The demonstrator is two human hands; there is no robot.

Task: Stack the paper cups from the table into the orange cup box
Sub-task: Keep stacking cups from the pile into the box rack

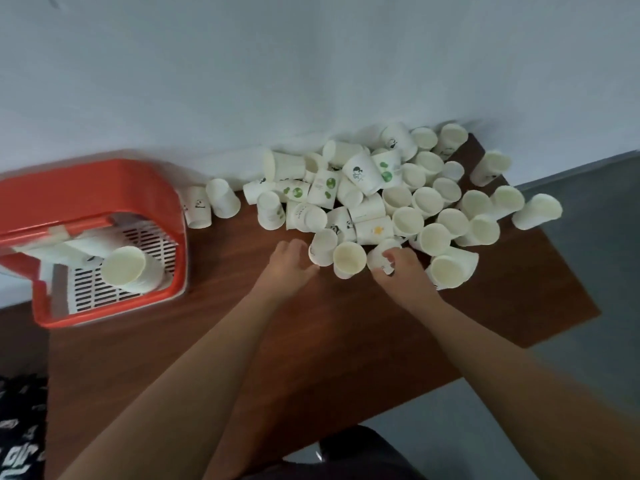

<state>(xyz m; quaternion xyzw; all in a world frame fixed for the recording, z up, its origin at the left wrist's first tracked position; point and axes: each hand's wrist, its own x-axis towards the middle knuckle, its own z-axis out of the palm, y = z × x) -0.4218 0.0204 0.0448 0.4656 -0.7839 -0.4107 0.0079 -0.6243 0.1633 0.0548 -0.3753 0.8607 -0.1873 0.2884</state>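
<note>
— How were my hands set?
— Your right hand (401, 271) had its fingers curled round a paper cup (381, 258) at the near edge of the pile (381, 188) on the desk (311, 341). Your left hand (292, 263) was loosely open just beside another cup (322, 245), holding nothing. Both forearms reached forward.
— And the orange cup box (86, 188)?
— At the desk's left end, with a nested stack (126, 270) lying inside.
</note>
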